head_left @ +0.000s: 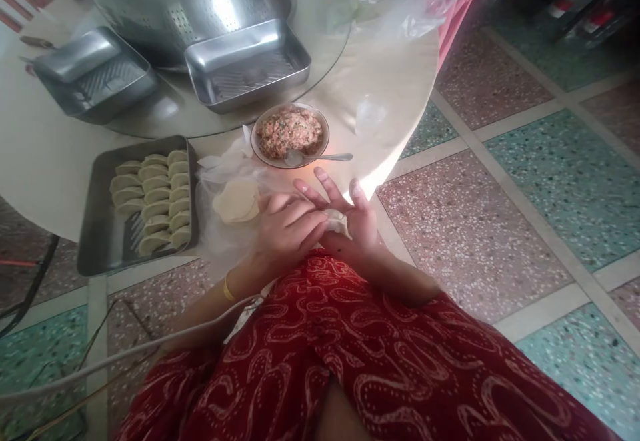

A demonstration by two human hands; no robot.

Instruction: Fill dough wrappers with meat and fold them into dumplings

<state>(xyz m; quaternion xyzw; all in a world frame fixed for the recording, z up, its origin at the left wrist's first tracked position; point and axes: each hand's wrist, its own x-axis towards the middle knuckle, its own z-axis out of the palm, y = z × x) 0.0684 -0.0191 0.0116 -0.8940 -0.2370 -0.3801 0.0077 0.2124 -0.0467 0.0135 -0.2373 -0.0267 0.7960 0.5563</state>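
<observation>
- Our left hand [287,228] closes over the dumpling [340,222]; our right hand [353,224] cups it from beneath, fingers half spread.
- Just left of the hands: wrapper stack [236,201] on plastic.
- Just ahead: filling bowl [290,134] with spoon [317,157].
- Farther left: tray of dumplings [145,201] overhanging the tabletop [45,168] edge.
- Risk, as we judge it: uneven pinching could split the seam and leak filling.

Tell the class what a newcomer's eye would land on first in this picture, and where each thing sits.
First, the two hands at centre: the left hand and right hand close together on a dumpling above the red patterned lap. Just beyond them stands a bowl of minced filling with a spoon. To the left, a metal tray holds rows of folded dumplings.
</observation>
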